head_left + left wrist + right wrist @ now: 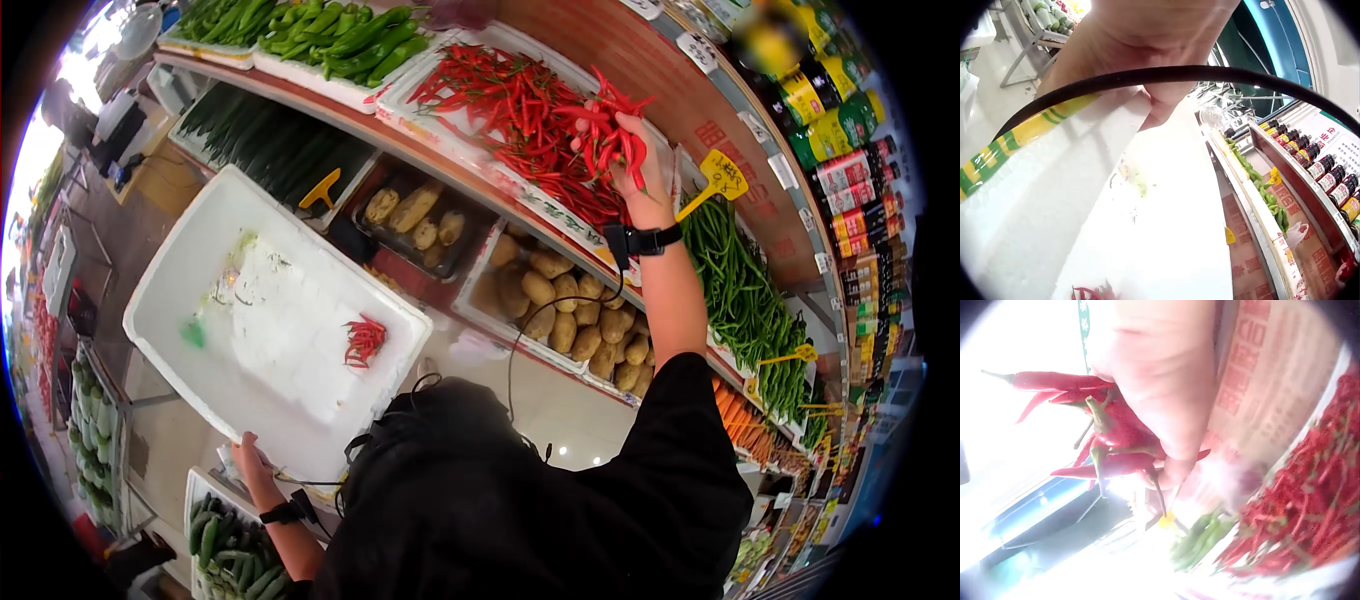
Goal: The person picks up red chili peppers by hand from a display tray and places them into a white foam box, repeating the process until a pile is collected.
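In the head view the left hand (250, 460) grips the near edge of a white foam box (230, 390), thumb over the rim. A small bunch of red chillies (365, 341) lies in the box at its right end. The right hand (632, 150) holds a cluster of red chillies (606, 135) above a foam tray heaped with more chillies (500, 95). The right wrist view shows the fingers (1175, 434) curled round this cluster (1119, 425), stems sticking out. In the left wrist view the hand (1147, 56) pinches the box wall (1041, 187).
Green peppers (360, 45) stand behind, beside the chilli tray. Potatoes (565, 310) lie on the shelf below, long green beans (740, 280) to the right. Yellow price tags (722, 175) rise between trays. Bottles (835, 130) line an upper shelf. Cucumbers (235, 550) sit near the left forearm.
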The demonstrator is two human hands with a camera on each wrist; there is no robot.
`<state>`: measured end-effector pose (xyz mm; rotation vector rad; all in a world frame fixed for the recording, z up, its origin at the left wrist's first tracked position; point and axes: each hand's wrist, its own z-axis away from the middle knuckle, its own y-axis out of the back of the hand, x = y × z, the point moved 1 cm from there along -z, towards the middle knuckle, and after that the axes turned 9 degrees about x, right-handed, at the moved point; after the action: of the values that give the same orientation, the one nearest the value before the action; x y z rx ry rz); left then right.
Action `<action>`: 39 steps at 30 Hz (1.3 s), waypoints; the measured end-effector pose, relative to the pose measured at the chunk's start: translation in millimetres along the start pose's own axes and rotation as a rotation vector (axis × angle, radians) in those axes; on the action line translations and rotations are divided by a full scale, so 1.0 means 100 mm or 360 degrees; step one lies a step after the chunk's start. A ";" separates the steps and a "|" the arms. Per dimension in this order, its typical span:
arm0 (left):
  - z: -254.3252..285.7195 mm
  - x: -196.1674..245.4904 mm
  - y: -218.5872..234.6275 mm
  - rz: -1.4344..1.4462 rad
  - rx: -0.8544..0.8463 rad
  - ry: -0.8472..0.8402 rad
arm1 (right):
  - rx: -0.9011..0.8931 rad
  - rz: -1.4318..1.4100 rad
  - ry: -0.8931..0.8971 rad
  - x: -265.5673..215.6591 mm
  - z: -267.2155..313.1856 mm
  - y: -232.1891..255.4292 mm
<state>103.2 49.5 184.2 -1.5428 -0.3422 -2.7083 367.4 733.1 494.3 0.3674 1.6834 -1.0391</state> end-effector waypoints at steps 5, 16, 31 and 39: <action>-0.28 -0.35 0.28 0.0078 -0.0026 0.0061 | -0.0030 0.0014 -0.0297 0.54 0.46 -1.05; 0.10 -0.04 0.06 0.0137 0.0043 -0.0028 | -0.0879 0.0090 -0.1448 3.54 1.01 -1.97; 0.39 0.04 0.26 0.0057 0.0018 0.0018 | -0.1572 0.2006 -0.0524 6.19 1.92 -1.04; 0.40 -0.10 0.27 0.0108 0.0045 0.0054 | -0.1657 0.1805 -0.0584 6.21 1.91 -1.01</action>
<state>145.3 29.9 200.3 -1.4716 -0.3198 -2.6628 181.7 371.2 -22.1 0.3156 1.1510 0.5850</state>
